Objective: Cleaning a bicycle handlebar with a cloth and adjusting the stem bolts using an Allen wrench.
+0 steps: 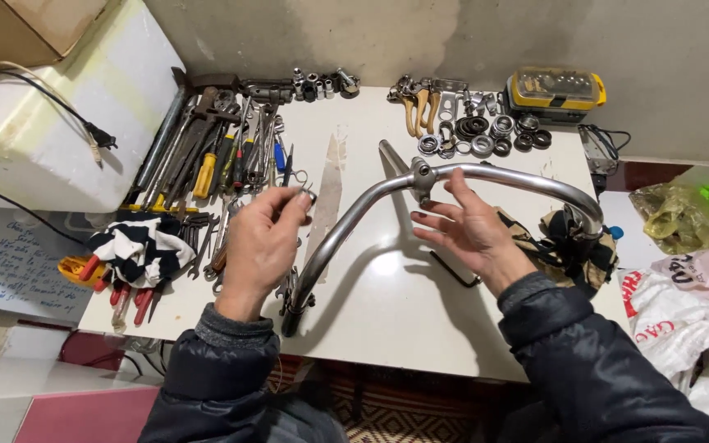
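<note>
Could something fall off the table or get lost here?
Maybe. The left hand pinches a tiny metal part in its fingertips; dropped, it might vanish among the hand tools. The bent handlebar has one end at the table's front edge, so a nudge from the right hand could tip it off.

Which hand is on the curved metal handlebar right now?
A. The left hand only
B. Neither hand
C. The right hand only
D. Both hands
C: the right hand rests its fingers against the chrome handlebar just below the center clamp, while the left hand is off the bar, pinching a small metal part between its fingertips above the white table.
</note>
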